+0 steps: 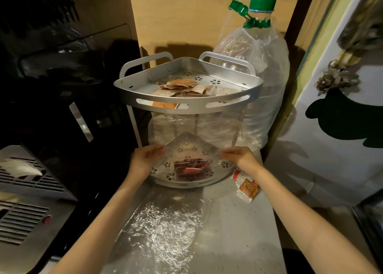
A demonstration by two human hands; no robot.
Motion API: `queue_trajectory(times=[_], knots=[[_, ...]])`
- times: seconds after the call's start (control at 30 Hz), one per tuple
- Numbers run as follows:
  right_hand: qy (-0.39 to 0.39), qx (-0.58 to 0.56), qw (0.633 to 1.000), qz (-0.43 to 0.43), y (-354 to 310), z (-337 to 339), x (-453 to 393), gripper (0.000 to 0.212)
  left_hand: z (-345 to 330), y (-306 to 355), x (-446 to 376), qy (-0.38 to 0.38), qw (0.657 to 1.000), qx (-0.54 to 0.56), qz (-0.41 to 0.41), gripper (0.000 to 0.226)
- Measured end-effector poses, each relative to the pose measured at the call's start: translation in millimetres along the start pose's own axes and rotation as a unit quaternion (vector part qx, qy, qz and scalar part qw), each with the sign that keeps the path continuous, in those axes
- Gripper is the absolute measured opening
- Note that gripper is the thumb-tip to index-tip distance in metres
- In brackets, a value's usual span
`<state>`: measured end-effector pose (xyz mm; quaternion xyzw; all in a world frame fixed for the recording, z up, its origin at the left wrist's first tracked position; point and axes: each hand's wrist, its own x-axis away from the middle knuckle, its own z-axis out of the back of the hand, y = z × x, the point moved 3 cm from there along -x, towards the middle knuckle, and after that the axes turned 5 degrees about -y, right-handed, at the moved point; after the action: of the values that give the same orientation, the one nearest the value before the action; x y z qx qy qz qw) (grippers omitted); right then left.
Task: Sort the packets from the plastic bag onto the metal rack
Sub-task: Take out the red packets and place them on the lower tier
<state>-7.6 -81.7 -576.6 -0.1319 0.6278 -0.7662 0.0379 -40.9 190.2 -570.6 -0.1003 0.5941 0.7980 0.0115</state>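
Note:
A two-tier metal corner rack (pixel 186 106) stands on the counter. Its top shelf holds several orange and white packets (pixel 184 86). Several red packets (pixel 190 167) lie on the lower shelf (pixel 178 182). A clear plastic bag (pixel 194 128) is stretched upright in front of the rack, and I see the lower shelf through it. My left hand (pixel 145 155) pinches the bag's left edge. My right hand (pixel 238 154) pinches its right edge. Two more packets (pixel 247 187) lie on the counter right of the rack.
A crinkled clear plastic sheet (pixel 163 228) lies on the steel counter (pixel 238 232) in front of the rack. A large plastic bottle (pixel 261 66) with a green cap, wrapped in plastic, stands behind right. A grey vented appliance (pixel 27 201) sits left. A white fridge door (pixel 331 128) is right.

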Motion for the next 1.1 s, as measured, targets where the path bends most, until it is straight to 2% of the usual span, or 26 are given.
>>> queue_trajectory(times=[0.07,0.17,0.27,0.33,0.37,0.43,0.53,0.63,0.73,0.9,1.0,1.1], knots=[[0.022,-0.014,1.0,0.008,-1.9,-1.4,-0.2,0.013,1.8,2.4,-2.3,0.013,1.0,0.001,0.0,0.023],[0.078,-0.062,0.995,0.022,-9.7,-1.2,0.3,0.017,4.0,10.4,-4.6,0.023,0.999,0.035,-0.001,0.027],[0.103,-0.071,0.992,0.025,-14.4,-2.9,2.4,0.017,3.1,20.4,-1.5,0.043,0.997,0.071,-0.009,0.027],[0.124,-0.091,0.988,0.013,-18.4,-2.4,4.2,0.01,5.5,24.4,-1.4,0.055,0.994,0.093,0.001,0.022],[0.129,-0.112,0.985,0.014,-22.9,-2.6,7.0,0.014,6.6,26.4,-2.0,0.062,0.994,0.095,0.007,0.017],[0.122,-0.149,0.981,0.02,-26.2,-2.1,8.2,0.02,10.1,25.7,-6.3,0.088,0.991,0.095,0.034,0.013],[0.103,-0.153,0.982,0.025,-30.8,-4.4,13.2,0.017,11.0,24.8,-6.9,0.102,0.987,0.097,0.076,0.015],[0.094,-0.16,0.983,0.014,-27.6,-4.4,14.2,0.017,15.7,30.6,-0.6,0.093,0.992,0.079,0.036,0.023],[0.117,-0.154,0.981,0.009,-28.0,0.4,19.8,0.018,21.8,39.2,3.9,0.084,0.994,0.074,0.008,0.016],[0.099,-0.197,0.974,0.055,-37.2,2.5,30.4,0.026,31.0,54.1,7.9,0.08,0.992,0.102,-0.012,0.013],[0.103,-0.209,0.972,0.037,-49.4,-1.2,28.8,0.018,37.3,56.4,8.2,0.063,0.991,0.119,-0.008,0.02],[0.096,-0.196,0.975,0.03,-53.7,-3.1,22.8,0.025,36.6,70.7,12.1,0.059,0.989,0.135,-0.02,0.042]])
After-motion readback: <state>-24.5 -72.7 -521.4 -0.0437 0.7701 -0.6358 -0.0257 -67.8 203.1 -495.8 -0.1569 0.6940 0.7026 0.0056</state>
